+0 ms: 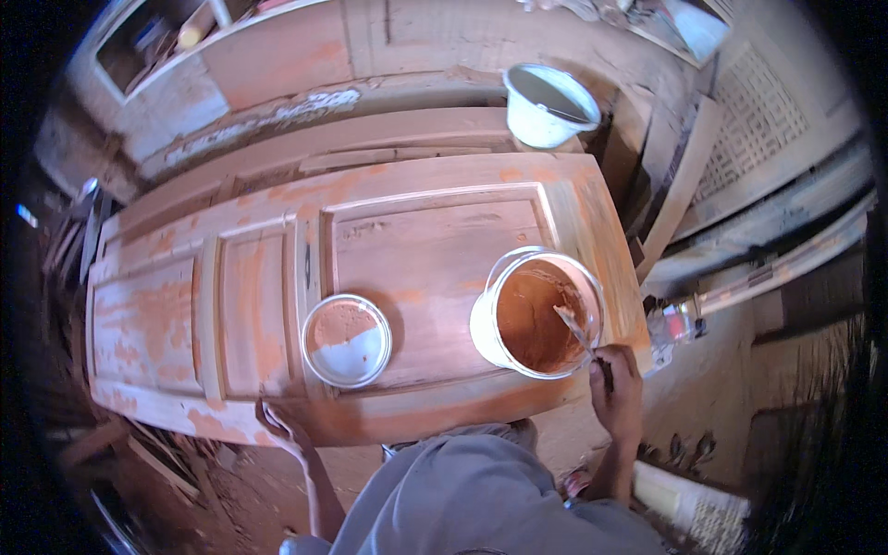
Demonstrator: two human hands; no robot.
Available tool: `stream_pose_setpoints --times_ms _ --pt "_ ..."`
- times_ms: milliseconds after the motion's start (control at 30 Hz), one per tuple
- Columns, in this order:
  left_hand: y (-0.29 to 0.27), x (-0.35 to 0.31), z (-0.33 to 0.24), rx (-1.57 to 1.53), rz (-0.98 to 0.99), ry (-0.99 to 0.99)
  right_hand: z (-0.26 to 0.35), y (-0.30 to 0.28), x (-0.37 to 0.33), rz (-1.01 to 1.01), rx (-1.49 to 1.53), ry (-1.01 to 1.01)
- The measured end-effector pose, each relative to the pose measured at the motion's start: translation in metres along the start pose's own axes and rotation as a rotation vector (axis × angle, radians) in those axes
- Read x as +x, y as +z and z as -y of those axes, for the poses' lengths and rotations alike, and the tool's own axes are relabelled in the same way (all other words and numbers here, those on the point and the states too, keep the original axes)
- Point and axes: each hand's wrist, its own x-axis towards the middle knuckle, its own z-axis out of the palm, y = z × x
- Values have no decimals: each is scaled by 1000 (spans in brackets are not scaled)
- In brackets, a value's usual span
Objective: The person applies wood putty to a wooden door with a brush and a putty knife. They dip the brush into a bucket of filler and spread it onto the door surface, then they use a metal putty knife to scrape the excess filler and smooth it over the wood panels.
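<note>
My right hand is closed around the handle of a putty knife, whose blade slants down into a white bucket. Reddish-brown paste lies inside the bucket and coats its inner wall. The bucket stands on a panelled wooden door lying flat before me, smeared with orange patches. Left of the bucket sits a round white tub or lid, partly covered by pale reddish powder. At the door's near edge, my left hand holds nothing, its fingers stretched out and apart.
A pale bucket stands beyond the door's far right corner. More boards lie along the far side. Wooden planks lean at the right, near a carved panel. Wood scraps lie on the floor at the left.
</note>
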Motion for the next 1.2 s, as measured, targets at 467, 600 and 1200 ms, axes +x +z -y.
stream_pose_setpoints --times_ms 467,600,1200 --pt "-9 6 -18 149 -68 79 -11 24 -32 -78 56 80" --pt "2 6 -25 95 24 105 -9 19 -25 -63 7 98" --pt "0 2 18 101 11 192 -1 29 -24 -131 109 84"
